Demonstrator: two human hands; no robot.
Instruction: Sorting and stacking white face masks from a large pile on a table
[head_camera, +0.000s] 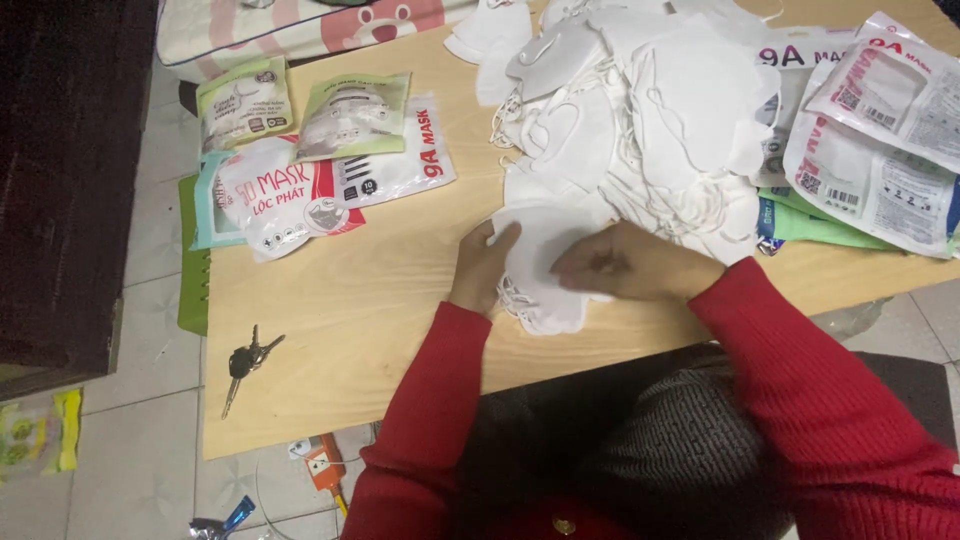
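Observation:
A small stack of white face masks (548, 262) lies on the wooden table (350, 330) just in front of me. My left hand (482, 266) rests against the stack's left edge, fingers curled on it. My right hand (630, 264) presses down on the stack's right side, slightly blurred. Both arms wear red sleeves. Behind the hands, a big loose heap of white masks (640, 110) with ear loops spreads across the table's far middle.
Sealed mask packets (330, 165) lie at the far left, more packets (880, 140) at the far right. A bunch of keys (248, 360) sits near the front left edge. A dark cabinet (60, 180) stands left of the table; litter lies on the tiled floor.

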